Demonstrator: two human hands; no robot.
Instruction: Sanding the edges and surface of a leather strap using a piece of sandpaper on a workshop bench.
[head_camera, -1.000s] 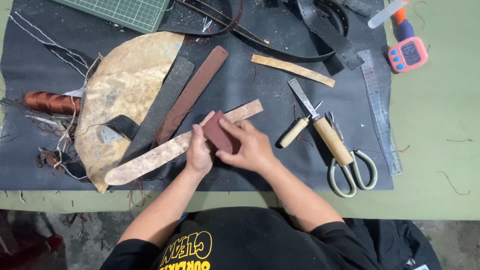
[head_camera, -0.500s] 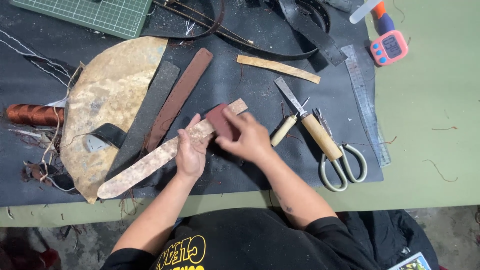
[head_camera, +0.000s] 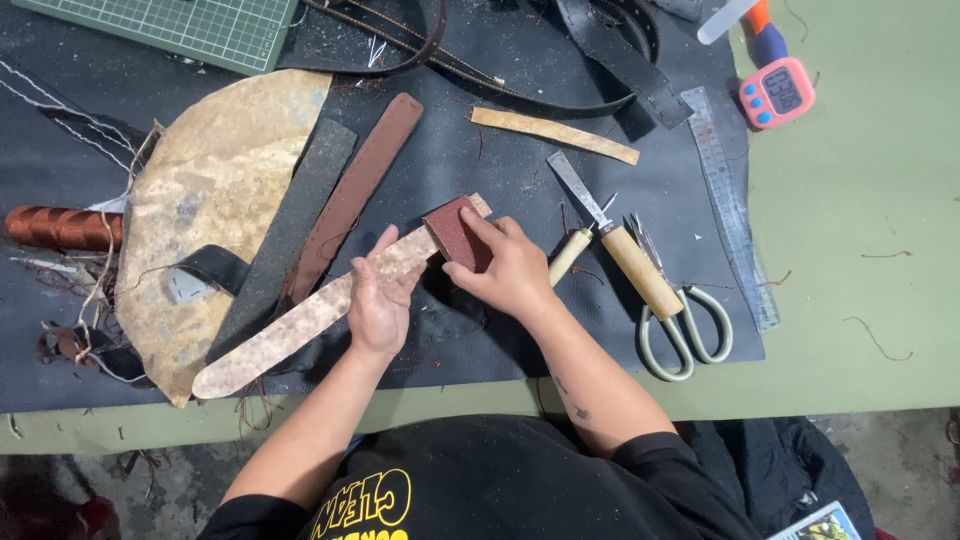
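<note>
Left hand (head_camera: 378, 300) is lying flat, fingers extended, pinning the pale mottled leather strip (head_camera: 300, 322) to the dark mat (head_camera: 480, 170). Right hand (head_camera: 510, 268) is curling around a reddish-brown block (head_camera: 457, 235), pressing it on the strip's upper end, hiding the block's lower edge. Just right, a wooden-handled knife (head_camera: 620, 245) is overlapping the scissors (head_camera: 680, 325), blades partly hidden.

Four leather strips (head_camera: 330, 305), one ruler (head_camera: 728, 200), one scissors (head_camera: 690, 335).

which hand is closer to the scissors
Right. The right hand grips a reddish sanding block just left of the scissors; the left hand lies farther left on the pale leather strip.
</note>
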